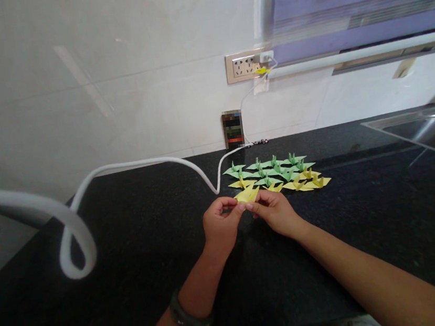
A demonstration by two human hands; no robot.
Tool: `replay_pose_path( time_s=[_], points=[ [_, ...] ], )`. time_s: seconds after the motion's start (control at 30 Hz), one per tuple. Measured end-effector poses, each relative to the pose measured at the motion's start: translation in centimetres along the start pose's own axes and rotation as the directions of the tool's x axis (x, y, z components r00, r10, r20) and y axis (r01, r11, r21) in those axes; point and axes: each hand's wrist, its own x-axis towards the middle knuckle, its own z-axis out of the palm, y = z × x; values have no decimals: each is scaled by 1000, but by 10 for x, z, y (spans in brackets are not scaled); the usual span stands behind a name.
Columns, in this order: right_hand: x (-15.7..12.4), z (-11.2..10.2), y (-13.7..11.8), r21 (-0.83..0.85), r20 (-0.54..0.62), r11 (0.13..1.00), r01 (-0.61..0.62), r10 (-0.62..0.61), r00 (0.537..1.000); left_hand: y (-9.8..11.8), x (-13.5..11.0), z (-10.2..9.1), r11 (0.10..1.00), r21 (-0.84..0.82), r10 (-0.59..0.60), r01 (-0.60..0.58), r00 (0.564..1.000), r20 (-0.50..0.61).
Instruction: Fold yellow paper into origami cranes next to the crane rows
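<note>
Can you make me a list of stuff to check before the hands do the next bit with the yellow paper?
1. Both hands on the paper: left hand and right hand pinch the yellow paper piece: ok.
2. Paper lifted off the black counter: cannot tell.
3. Folds crisp: cannot tell, too small.
4. Finished paper cranes lie apart from the hands: ok.
5. White cable away from the paper: ok.

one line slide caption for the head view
Both hands, left and right, pinch a yellow paper fold before rows of paper cranes.
</note>
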Motion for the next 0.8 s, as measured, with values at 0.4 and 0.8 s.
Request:
replay_pose_path(
  time_s=[0.4,0.8],
  points=[
    [-1,3,1,-23,2,1000,2,-2,1000,3,-6,0,998,-8,65,-64,998,23],
    [-1,4,2,199,127,977,-82,57,990,5,-5,-1,993,62,97,-97,995,17]
  ],
)
